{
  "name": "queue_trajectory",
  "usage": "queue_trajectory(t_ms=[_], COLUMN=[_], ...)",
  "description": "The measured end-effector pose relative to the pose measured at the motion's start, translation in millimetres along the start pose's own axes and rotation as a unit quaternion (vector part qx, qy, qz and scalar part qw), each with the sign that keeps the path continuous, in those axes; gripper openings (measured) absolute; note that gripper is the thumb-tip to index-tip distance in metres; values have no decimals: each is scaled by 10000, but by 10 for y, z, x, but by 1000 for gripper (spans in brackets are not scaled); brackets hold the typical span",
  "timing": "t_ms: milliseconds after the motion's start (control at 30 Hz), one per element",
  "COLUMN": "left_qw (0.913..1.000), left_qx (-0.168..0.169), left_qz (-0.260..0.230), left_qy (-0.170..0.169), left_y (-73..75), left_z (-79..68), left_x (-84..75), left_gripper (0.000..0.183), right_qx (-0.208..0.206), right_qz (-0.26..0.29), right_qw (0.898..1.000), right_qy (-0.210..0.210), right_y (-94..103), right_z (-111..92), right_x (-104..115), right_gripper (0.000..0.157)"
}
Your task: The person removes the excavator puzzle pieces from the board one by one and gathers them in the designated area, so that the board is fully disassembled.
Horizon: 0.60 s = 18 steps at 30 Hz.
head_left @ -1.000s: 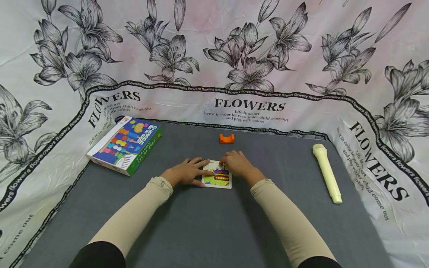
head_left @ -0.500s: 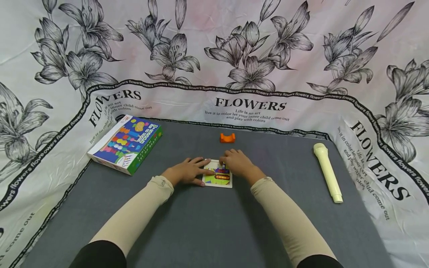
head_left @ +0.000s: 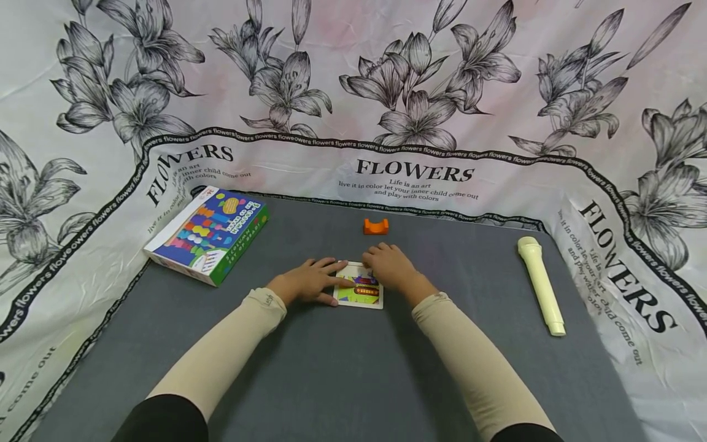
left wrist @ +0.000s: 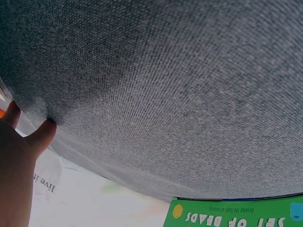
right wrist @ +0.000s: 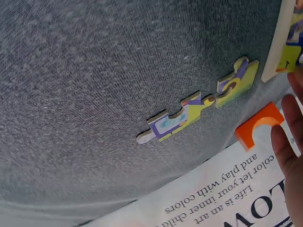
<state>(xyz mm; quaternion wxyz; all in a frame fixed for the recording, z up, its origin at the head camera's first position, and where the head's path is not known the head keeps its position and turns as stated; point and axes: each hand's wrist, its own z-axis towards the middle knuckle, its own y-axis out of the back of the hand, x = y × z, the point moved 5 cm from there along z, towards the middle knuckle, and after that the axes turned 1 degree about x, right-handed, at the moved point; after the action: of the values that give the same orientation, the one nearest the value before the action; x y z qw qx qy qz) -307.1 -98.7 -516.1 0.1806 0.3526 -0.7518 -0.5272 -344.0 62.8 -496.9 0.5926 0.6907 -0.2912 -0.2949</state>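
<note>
A small jigsaw puzzle tray [head_left: 359, 306] with a pale frame and a bright picture lies flat on the grey table. My left hand [head_left: 305, 283] rests at its left side, fingers spread, with the index finger lying over the picture. At the far right corner, the curled fingers of my right hand [head_left: 392, 268] pinch a yellow-green puzzle piece [right wrist: 287, 57], which overlaps the frame in the right wrist view. Two loose puzzle pieces, one [right wrist: 175, 119] with a white knob and one [right wrist: 238, 81] in purple and green, lie beside the tray; in the head view my right hand hides them.
An orange plastic block [head_left: 376, 227] with a curved notch stands beyond the tray. The bead-set box [head_left: 207, 236] lies at the back left, and a cream microphone-shaped stick [head_left: 542, 286] at the right. A flower-printed cloth [head_left: 414, 178] rises behind the grey table [head_left: 353, 380].
Both hands stay at the tray, with only a slight movement of the right fingers at its far corner. The head view has shifted a little.
</note>
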Motion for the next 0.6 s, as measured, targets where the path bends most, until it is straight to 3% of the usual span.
queue_trajectory(t_ms=[233,500,600], left_qw=[10000,9999,9999], left_qx=[-13,137,124], left_qz=[34,4,-8], left_qy=[21,75,57], left_y=[-4,-11,-18], left_z=[11,14,8], left_x=[12,7,1], left_gripper=[61,61,61], right_qx=[-131,-15,8], right_qz=[1297,2585,3106], right_qw=[9906,9628,9465], right_qy=[-424,-783,-878], right_y=[34,3,-19], right_z=[-31,-101,-119], right_x=[-110,-245,-299], right_gripper=[15,14,15])
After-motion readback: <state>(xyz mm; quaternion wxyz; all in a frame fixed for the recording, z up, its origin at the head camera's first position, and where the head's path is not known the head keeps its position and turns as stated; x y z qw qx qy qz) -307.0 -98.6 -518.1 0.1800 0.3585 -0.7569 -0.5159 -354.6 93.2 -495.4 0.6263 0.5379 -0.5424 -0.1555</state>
